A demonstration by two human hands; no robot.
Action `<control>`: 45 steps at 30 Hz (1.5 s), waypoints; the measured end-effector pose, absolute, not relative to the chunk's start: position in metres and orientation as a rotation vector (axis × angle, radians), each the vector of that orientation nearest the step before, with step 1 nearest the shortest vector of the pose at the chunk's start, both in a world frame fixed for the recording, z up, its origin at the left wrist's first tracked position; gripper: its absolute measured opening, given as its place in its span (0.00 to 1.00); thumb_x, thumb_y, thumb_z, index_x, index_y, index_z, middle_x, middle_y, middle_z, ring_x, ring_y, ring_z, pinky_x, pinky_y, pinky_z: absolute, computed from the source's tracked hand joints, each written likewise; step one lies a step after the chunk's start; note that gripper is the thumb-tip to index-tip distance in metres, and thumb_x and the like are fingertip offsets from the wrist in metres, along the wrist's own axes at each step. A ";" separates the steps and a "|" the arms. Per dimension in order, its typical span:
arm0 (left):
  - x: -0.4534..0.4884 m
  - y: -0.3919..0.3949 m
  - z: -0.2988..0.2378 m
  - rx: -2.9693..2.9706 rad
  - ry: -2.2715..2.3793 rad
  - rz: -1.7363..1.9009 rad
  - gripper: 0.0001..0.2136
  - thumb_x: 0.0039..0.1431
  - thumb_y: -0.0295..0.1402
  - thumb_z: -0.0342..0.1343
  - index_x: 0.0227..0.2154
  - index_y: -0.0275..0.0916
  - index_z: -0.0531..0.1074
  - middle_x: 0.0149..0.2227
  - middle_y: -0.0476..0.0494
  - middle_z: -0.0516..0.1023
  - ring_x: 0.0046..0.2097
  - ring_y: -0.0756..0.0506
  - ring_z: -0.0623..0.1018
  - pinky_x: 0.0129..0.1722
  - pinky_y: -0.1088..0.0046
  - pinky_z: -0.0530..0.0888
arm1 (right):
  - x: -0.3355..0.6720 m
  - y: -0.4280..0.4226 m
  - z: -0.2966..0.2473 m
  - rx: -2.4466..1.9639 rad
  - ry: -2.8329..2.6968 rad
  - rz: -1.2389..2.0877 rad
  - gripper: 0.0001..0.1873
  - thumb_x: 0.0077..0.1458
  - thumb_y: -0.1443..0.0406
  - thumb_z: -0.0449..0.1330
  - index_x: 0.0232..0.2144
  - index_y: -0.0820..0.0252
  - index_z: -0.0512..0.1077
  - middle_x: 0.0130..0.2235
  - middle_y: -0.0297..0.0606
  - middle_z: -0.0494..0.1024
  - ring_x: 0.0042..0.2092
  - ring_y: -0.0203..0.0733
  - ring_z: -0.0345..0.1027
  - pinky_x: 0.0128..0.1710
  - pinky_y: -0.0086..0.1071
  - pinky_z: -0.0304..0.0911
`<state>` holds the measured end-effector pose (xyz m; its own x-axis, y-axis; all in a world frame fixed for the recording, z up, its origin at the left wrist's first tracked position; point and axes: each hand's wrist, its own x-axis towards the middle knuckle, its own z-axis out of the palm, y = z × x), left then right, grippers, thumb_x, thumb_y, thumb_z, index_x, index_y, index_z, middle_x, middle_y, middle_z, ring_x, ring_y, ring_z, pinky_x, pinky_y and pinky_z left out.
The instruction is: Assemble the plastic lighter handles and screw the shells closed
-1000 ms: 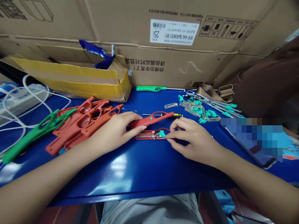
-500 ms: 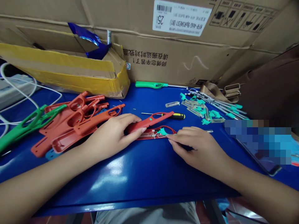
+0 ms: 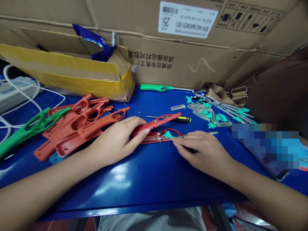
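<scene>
With thumb and fingers, my left hand [image 3: 119,134] grips a red lighter shell half [image 3: 160,123], tilted above its open counterpart. That lower red shell half [image 3: 178,131] lies on the table and carries a clear fuel tank [image 3: 152,138], a white wire and a turquoise trigger [image 3: 170,134]. The thumb and index finger of my right hand [image 3: 205,148] pinch at the trigger's lower edge. Past the right hand's knuckles pokes the end of a metal tube [image 3: 213,132]; its middle is hidden under the hand.
Red shell halves [image 3: 72,123] and green ones [image 3: 26,131] are heaped at left. Behind my hands lie a yellow-black screwdriver [image 3: 184,119] and a green lighter [image 3: 156,87]. Tubes, triggers and clear tanks [image 3: 199,112] pile up at right, near a phone [image 3: 276,170]. Cardboard boxes [image 3: 149,73] stand behind.
The upper shell half has risen slightly and shifted a little right with my left hand. My right hand stays at the trigger, almost unmoved.
</scene>
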<state>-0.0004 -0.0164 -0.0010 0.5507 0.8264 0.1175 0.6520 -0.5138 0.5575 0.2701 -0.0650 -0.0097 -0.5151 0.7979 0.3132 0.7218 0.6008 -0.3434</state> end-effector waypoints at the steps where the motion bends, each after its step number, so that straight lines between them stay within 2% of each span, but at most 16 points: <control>1: 0.000 -0.016 -0.001 2.330 1.199 0.515 0.16 0.71 0.45 0.46 0.44 0.40 0.72 0.41 0.45 0.78 0.40 0.43 0.77 0.40 0.66 0.70 | 0.270 -0.065 -0.008 -1.198 -2.408 0.242 0.12 0.66 0.67 0.58 0.39 0.55 0.82 0.33 0.33 0.84 0.33 0.38 0.74 0.36 0.35 0.65; 5: 0.002 -0.018 -0.001 2.320 1.205 0.504 0.17 0.72 0.46 0.43 0.43 0.40 0.71 0.41 0.44 0.77 0.41 0.42 0.77 0.41 0.65 0.70 | 0.266 -0.065 -0.002 -1.200 -2.567 0.274 0.18 0.67 0.63 0.57 0.57 0.56 0.74 0.37 0.39 0.78 0.39 0.43 0.67 0.38 0.37 0.65; 7: 0.003 -0.019 -0.001 2.318 1.216 0.493 0.18 0.72 0.47 0.42 0.44 0.40 0.71 0.42 0.43 0.78 0.42 0.41 0.77 0.41 0.64 0.71 | 0.264 -0.065 -0.001 -1.227 -2.618 0.271 0.22 0.66 0.62 0.57 0.61 0.54 0.71 0.40 0.41 0.74 0.41 0.45 0.64 0.41 0.40 0.65; 13: 0.002 -0.020 -0.002 2.325 1.244 0.453 0.19 0.72 0.48 0.41 0.45 0.39 0.71 0.44 0.41 0.77 0.43 0.40 0.77 0.43 0.62 0.71 | 0.263 -0.064 -0.004 -1.241 -2.707 0.210 0.23 0.67 0.61 0.55 0.62 0.55 0.69 0.43 0.44 0.68 0.43 0.47 0.60 0.43 0.42 0.64; 23: 0.008 -0.022 -0.011 2.418 1.207 0.497 0.17 0.74 0.42 0.37 0.47 0.37 0.67 0.46 0.38 0.76 0.48 0.38 0.76 0.48 0.58 0.72 | 0.256 -0.068 -0.005 -1.167 -2.791 -0.135 0.22 0.69 0.61 0.50 0.61 0.61 0.70 0.42 0.47 0.70 0.42 0.50 0.59 0.40 0.43 0.60; 31: 0.013 -0.024 -0.022 2.509 1.264 0.551 0.19 0.74 0.41 0.36 0.52 0.33 0.65 0.49 0.32 0.74 0.51 0.36 0.75 0.53 0.54 0.72 | 0.257 -0.066 -0.008 -1.169 -2.755 -0.114 0.24 0.68 0.62 0.52 0.63 0.60 0.68 0.45 0.50 0.71 0.44 0.51 0.61 0.41 0.44 0.63; 35: 0.009 -0.020 -0.015 2.306 1.375 0.615 0.20 0.73 0.47 0.37 0.51 0.37 0.65 0.46 0.36 0.76 0.47 0.37 0.78 0.48 0.57 0.74 | 0.262 -0.064 -0.007 -1.155 -2.716 -0.070 0.24 0.68 0.61 0.54 0.64 0.56 0.67 0.52 0.53 0.70 0.51 0.55 0.63 0.47 0.49 0.65; 38: 0.004 -0.016 -0.010 2.188 1.378 0.622 0.19 0.70 0.52 0.43 0.42 0.40 0.65 0.37 0.45 0.76 0.38 0.41 0.78 0.38 0.64 0.73 | 0.265 -0.062 -0.004 -1.090 -2.735 -0.021 0.24 0.68 0.59 0.54 0.64 0.53 0.66 0.60 0.54 0.67 0.60 0.58 0.60 0.55 0.54 0.62; 40: 0.002 -0.015 -0.008 2.165 1.393 0.645 0.19 0.67 0.53 0.50 0.37 0.41 0.63 0.31 0.50 0.72 0.31 0.45 0.74 0.33 0.68 0.70 | 0.266 -0.062 -0.002 -1.061 -2.772 0.027 0.25 0.69 0.58 0.54 0.65 0.53 0.65 0.65 0.53 0.64 0.63 0.58 0.58 0.59 0.55 0.60; 43: 0.001 -0.016 -0.006 2.146 1.391 0.706 0.16 0.65 0.47 0.56 0.33 0.42 0.58 0.27 0.55 0.67 0.28 0.48 0.70 0.30 0.71 0.68 | 0.266 -0.060 -0.002 -1.048 -2.812 0.092 0.26 0.69 0.58 0.53 0.67 0.55 0.63 0.69 0.51 0.59 0.65 0.57 0.58 0.61 0.55 0.60; 45: 0.001 -0.019 -0.005 2.125 1.338 0.749 0.14 0.64 0.41 0.57 0.33 0.42 0.57 0.28 0.55 0.68 0.29 0.49 0.71 0.32 0.72 0.69 | 0.266 -0.059 -0.003 -1.042 -2.814 0.121 0.27 0.69 0.58 0.53 0.67 0.55 0.62 0.70 0.50 0.58 0.65 0.56 0.58 0.61 0.55 0.60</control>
<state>0.0012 -0.0187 -0.0048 0.3606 0.9154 0.1788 0.6309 -0.3806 0.6761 0.2660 -0.0590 -0.0025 -0.7506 0.6529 0.1016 0.6417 0.7570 -0.1230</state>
